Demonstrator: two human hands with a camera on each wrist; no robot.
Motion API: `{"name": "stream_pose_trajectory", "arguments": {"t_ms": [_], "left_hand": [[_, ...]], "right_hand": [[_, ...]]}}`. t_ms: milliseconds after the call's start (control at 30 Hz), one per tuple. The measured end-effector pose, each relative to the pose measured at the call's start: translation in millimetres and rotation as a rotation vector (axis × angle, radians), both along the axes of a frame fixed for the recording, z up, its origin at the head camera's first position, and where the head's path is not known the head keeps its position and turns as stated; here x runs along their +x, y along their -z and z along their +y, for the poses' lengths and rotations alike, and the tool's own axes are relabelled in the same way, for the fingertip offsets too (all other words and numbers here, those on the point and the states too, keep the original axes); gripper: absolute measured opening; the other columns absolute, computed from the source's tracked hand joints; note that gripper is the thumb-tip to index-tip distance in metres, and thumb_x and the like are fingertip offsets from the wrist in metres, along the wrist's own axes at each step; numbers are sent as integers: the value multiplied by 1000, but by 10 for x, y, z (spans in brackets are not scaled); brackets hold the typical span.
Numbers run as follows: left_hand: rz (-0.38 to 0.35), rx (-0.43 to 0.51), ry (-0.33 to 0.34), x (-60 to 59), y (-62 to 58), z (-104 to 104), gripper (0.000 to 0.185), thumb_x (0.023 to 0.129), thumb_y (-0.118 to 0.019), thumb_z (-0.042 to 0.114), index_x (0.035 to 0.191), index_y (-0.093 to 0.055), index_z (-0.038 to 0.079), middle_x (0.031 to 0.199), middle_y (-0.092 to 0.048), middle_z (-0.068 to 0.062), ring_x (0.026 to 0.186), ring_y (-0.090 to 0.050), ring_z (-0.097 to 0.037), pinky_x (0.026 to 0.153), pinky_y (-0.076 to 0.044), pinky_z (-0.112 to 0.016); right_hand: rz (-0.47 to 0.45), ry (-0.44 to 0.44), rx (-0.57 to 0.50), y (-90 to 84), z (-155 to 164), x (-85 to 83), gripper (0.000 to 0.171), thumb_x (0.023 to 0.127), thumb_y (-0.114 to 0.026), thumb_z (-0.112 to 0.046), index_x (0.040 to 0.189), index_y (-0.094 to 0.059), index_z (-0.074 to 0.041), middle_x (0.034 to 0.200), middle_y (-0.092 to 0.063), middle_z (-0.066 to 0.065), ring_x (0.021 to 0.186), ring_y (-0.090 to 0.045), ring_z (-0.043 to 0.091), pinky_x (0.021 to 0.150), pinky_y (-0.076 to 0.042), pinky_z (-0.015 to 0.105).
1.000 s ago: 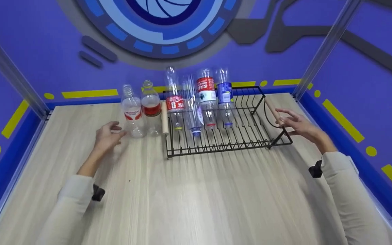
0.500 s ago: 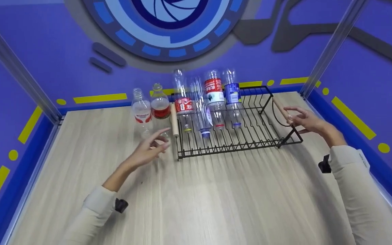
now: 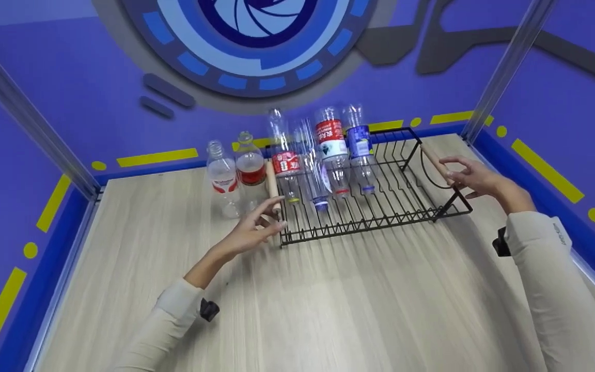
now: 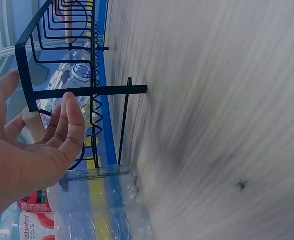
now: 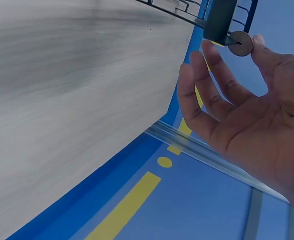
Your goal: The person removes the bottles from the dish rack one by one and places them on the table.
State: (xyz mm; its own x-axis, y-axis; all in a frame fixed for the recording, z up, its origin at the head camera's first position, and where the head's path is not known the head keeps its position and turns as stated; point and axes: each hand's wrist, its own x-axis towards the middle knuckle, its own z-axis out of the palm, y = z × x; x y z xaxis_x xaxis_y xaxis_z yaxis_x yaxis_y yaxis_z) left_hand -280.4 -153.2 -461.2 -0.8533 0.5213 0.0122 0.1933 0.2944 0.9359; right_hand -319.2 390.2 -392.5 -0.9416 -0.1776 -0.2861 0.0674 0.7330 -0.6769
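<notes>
Rack [image 3: 380,206] of black wire sits on the desk [image 3: 328,299] between my hands, bottles [image 3: 328,150] upended in it. My left hand [image 3: 256,230], fingers loose, nears its left wooden handle [image 3: 272,187]; my right hand [image 3: 475,178], fingers spread, touches the right handle [image 3: 436,161].

— What do I have beyond the rack?
— I see two upright bottles [image 3: 235,173] on the wooden bench [image 3: 328,299], purple walls [image 3: 60,93] with yellow dashes [image 3: 158,156], a blue circular emblem [image 3: 256,41].
</notes>
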Motion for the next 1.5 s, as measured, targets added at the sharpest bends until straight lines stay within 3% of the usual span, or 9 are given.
{"name": "stream_pose_trajectory", "arguments": {"t_ms": [233, 367, 600, 767, 933, 1133, 1367, 1500], "left_hand": [[-65, 6, -31, 44, -45, 50, 68, 99, -68, 24, 159, -34, 22, 135, -50, -27, 98, -58, -19, 80, -57, -39], [-96, 18, -69, 36, -95, 50, 70, 97, -71, 21, 158, -36, 21, 132, -51, -26, 97, -58, -19, 75, -54, -32], [-134, 13, -73, 14, -115, 90, 72, 96, -73, 20, 157, -37, 22, 132, -52, -23, 104, -57, -19, 74, -55, -33], [-114, -4, -90, 27, -136, 106, 70, 97, -71, 17, 158, -37, 20, 127, -57, -18, 106, -57, -19, 69, -52, -29], [-115, -7, -100, 55, -143, 107, 69, 99, -69, 18, 159, -36, 21, 130, -56, -20, 110, -57, -21, 70, -51, -29], [-124, -40, -130, 115, -150, 81, 69, 99, -68, 20, 159, -35, 21, 133, -56, -21, 110, -59, -24, 73, -53, -31], [-114, -42, -128, 127, -151, 95, 68, 100, -67, 21, 160, -34, 21, 137, -54, -24, 116, -57, -28, 76, -54, -35], [-124, -33, -145, 132, -145, 137, 70, 100, -67, 20, 161, -33, 21, 137, -53, -24, 112, -60, -26, 75, -54, -33]], "right_hand": [[-53, -51, 28, -126, 46, -73, 54, 112, -37, -22, 160, -17, -7, 147, -43, 41, 133, -49, 56, 98, -50, 66], [-74, -77, 24, -160, 58, -134, 57, 111, -42, -23, 161, -19, -9, 149, -43, 38, 134, -50, 53, 99, -50, 66], [-107, -87, 37, -151, 191, -184, 60, 108, -52, -27, 161, -25, -12, 148, -50, 32, 121, -67, 27, 90, -58, 48], [-105, -121, 38, -174, 242, -242, 63, 106, -56, -28, 160, -27, -11, 147, -51, 32, 115, -70, 18, 92, -58, 50], [-106, -151, 52, -186, 269, -317, 63, 105, -59, -28, 157, -30, -9, 148, -49, 34, 114, -70, 20, 95, -56, 56], [-117, -202, 54, -161, 264, -344, 62, 102, -64, -29, 152, -35, -8, 143, -55, 33, 121, -65, 35, 96, -56, 57], [-156, -197, 47, -178, 305, -406, 64, 101, -66, -30, 153, -34, -11, 147, -51, 31, 117, -66, 25, 95, -57, 52], [-173, -220, 50, -222, 314, -464, 66, 102, -64, -28, 158, -32, -13, 151, -45, 33, 124, -62, 33, 99, -54, 57]]}}
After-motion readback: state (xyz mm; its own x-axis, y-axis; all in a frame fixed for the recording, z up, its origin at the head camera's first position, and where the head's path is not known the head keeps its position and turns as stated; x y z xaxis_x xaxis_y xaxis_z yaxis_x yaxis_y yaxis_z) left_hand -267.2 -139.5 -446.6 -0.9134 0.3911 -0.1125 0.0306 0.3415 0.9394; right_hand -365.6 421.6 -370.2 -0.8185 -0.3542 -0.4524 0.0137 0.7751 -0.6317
